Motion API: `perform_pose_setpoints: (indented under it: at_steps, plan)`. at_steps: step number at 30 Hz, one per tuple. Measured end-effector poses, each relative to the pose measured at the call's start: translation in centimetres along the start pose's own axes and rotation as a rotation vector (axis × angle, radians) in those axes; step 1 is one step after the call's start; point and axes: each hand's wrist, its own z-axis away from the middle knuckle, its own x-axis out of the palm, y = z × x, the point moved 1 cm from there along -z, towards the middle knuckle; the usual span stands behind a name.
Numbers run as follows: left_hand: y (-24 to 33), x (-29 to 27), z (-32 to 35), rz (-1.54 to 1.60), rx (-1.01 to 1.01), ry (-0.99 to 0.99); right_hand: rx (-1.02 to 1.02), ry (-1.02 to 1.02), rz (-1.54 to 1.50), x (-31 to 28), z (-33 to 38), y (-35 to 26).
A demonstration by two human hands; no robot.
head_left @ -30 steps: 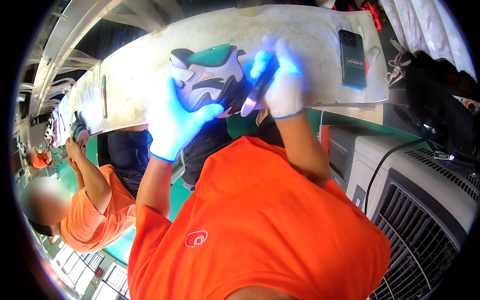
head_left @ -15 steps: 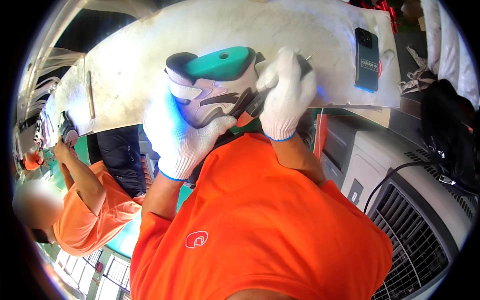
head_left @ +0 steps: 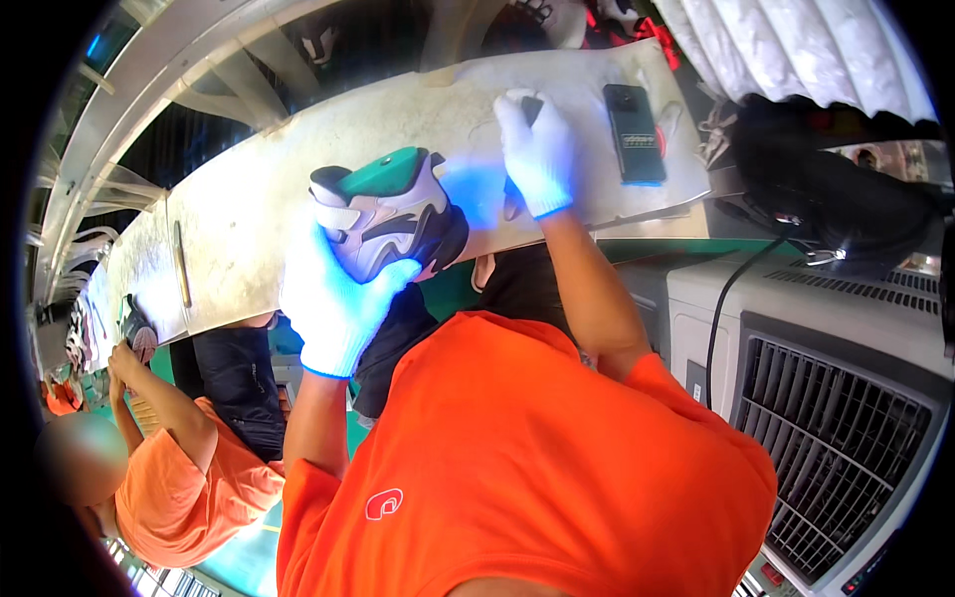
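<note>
My left hand, in a white glove, grips a grey, white and black sneaker with a green sole, held sole up at the near edge of the long pale workbench. My right hand, also gloved, is farther out on the bench and closed around a small dark torch. Bluish light falls on the bench between the shoe and this hand. A dark phone lies flat just right of my right hand.
A thin stick-like tool lies on the bench to the left. A co-worker in orange works at the bench's left end. A grey vented machine with a black cable stands at the right. A black bag sits beyond it.
My right hand has left the shoe and moved up and right onto the bench with the torch. The shoe now rests only in my left hand, lower and tilted.
</note>
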Motion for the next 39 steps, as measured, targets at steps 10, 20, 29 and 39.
perform_pose_setpoints:
  at_steps: [10, 20, 29, 39]
  plan:
    - [-0.9, 0.1, 1.5, 0.008, 0.148, 0.127, -0.358, 0.325, 1.073, -15.1, 0.6, 4.2]
    - [-0.9, -0.7, 1.0, 0.061, 0.149, 0.09, 0.104, 0.008, 1.156, -15.3, -2.0, 1.5]
    - [-1.2, -1.1, 0.9, -0.035, 0.098, 0.028, 0.197, 0.086, -0.159, -14.0, -2.1, -2.3]
    - [-1.0, -0.8, 0.3, -0.061, 0.061, 0.016, 0.318, -0.266, -1.863, -11.6, -5.7, 6.4]
